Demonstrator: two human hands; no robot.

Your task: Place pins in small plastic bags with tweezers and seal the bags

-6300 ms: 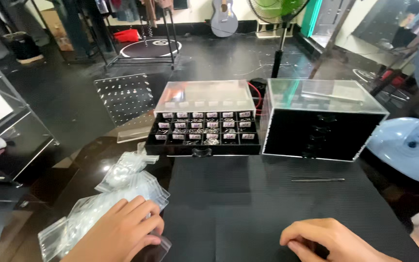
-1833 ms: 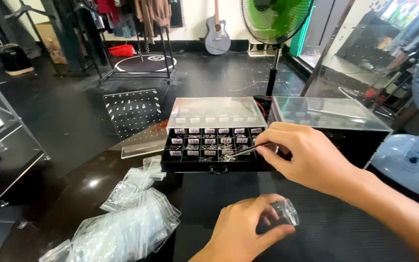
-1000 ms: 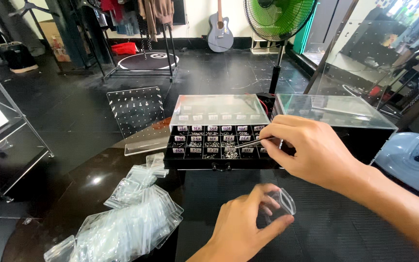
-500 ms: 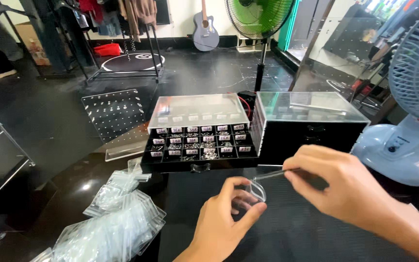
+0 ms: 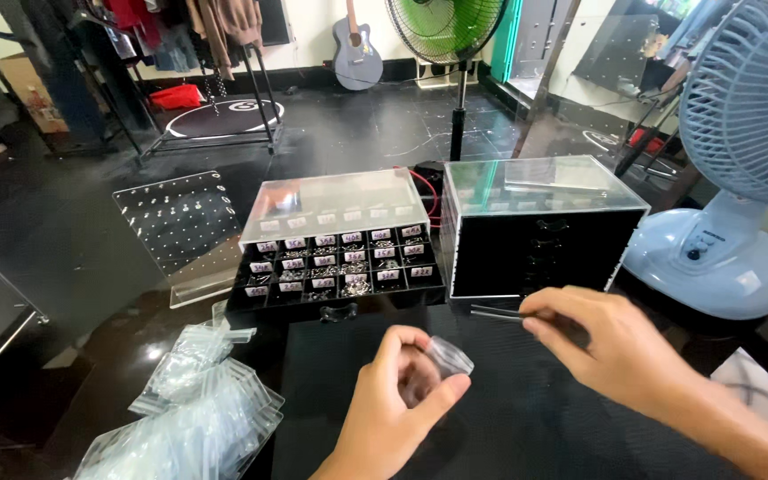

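Observation:
My left hand pinches a small clear zip bag between thumb and fingers, low in the middle of the view. My right hand grips thin metal tweezers whose tips point left, just above and to the right of the bag. Behind both hands stands an open black tray of small labelled compartments holding tiny metal pieces, with a clear lid lifted over it.
A black drawer box with a clear top stands right of the tray. A heap of clear zip bags lies at the lower left. A clear display stand leans behind it. A pale blue desk fan fills the right side.
My right hand has pulled the tweezers back from the tray toward the bag. My left hand has raised the bag, and the view has shifted left.

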